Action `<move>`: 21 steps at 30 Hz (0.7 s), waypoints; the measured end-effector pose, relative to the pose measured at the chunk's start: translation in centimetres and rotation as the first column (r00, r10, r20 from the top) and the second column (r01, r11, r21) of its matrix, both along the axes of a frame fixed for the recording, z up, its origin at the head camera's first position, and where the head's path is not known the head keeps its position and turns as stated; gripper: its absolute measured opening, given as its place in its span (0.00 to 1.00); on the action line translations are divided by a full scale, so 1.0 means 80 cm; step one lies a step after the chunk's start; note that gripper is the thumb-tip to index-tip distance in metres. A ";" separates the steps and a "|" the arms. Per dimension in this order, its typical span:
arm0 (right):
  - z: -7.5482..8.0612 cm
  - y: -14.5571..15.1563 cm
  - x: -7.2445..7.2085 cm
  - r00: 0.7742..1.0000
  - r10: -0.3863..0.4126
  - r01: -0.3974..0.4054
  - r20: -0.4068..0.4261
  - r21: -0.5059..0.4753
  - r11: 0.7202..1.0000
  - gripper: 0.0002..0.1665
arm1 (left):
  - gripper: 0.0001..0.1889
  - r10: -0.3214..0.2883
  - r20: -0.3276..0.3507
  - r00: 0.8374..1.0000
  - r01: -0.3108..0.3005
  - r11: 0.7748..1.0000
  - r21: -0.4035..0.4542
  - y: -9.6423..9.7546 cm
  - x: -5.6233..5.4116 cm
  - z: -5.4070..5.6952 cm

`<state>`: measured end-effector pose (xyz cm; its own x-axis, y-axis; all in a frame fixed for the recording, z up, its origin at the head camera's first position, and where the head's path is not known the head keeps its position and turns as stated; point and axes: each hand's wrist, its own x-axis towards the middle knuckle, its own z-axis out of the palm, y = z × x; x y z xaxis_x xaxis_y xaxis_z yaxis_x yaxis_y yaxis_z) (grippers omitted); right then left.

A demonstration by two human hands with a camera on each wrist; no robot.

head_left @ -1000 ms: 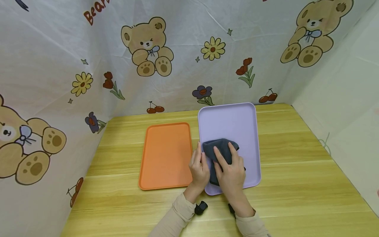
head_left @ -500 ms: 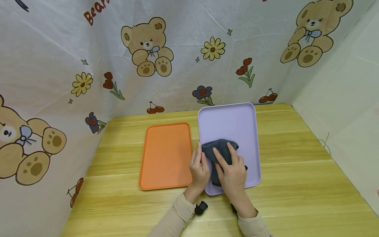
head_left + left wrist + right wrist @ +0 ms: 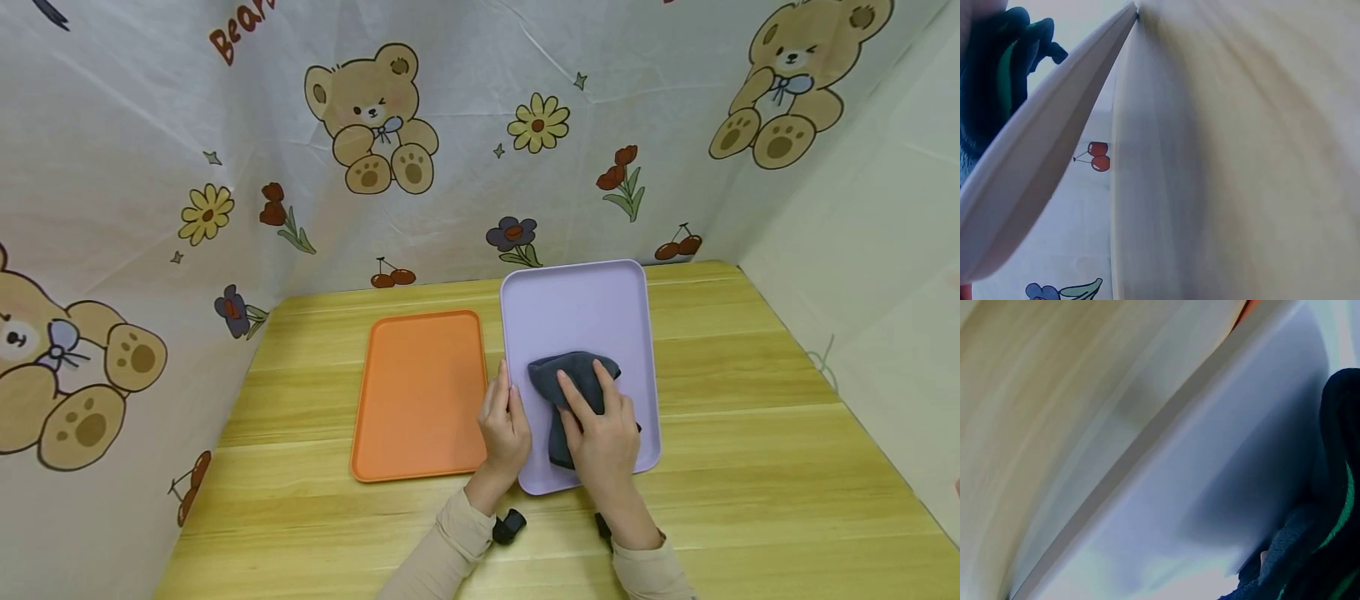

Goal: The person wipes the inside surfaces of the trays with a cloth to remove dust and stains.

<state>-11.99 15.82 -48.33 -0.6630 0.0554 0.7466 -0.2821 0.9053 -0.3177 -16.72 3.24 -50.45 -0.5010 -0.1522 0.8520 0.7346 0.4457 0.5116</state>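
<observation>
A purple tray (image 3: pixel 581 308) has its left rim between the thumb and fingers of my left hand (image 3: pixel 504 429). In the left wrist view the tray's side (image 3: pixel 1054 125) slants over the wood, with the backdrop showing in the gap. My right hand (image 3: pixel 603 442) grips a dark grey-blue cloth (image 3: pixel 555 379) against the tray's lower half, fingers spread over the top and thumb at its side. The cloth is bunched in folds and partly hidden under the hand. Green edging shows on the cloth (image 3: pixel 1335 550) in the right wrist view.
An orange tray (image 3: pixel 423 396) lies on the wooden table (image 3: pixel 750 417) just left of the purple one. A printed bear curtain (image 3: pixel 465 167) stands along the table's back and left. A black strap piece (image 3: pixel 510 527) hangs at the left wrist.
My right hand and the cloth have slid to the right across the purple tray, most of it in the last half second. My left hand and both trays have stayed put.
</observation>
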 end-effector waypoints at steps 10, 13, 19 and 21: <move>-0.005 0.016 -0.005 0.999 -0.033 0.032 -0.003 -0.037 0.999 0.30 | 0.25 0.000 -0.012 1.000 0.000 1.000 0.011 0.001 -0.001 0.000; -0.005 0.021 -0.006 0.999 -0.036 0.036 -0.003 -0.060 0.998 0.30 | 0.25 0.007 -0.014 1.000 -0.007 1.000 0.009 0.001 -0.001 0.000; -0.005 0.033 -0.008 0.996 -0.093 0.094 0.010 -0.078 0.993 0.30 | 0.24 0.007 -0.005 1.000 -0.007 1.000 0.017 0.001 -0.001 0.000; -0.005 0.036 -0.008 0.994 -0.112 0.112 0.011 -0.087 0.990 0.30 | 0.23 0.009 -0.004 1.000 -0.008 1.000 0.017 0.001 -0.001 0.000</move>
<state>-12.63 18.68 -48.72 -0.6535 0.1944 0.7316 -0.1781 0.8999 -0.3982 -16.82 3.31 -50.49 -0.4961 -0.1710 0.8513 0.7329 0.4432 0.5161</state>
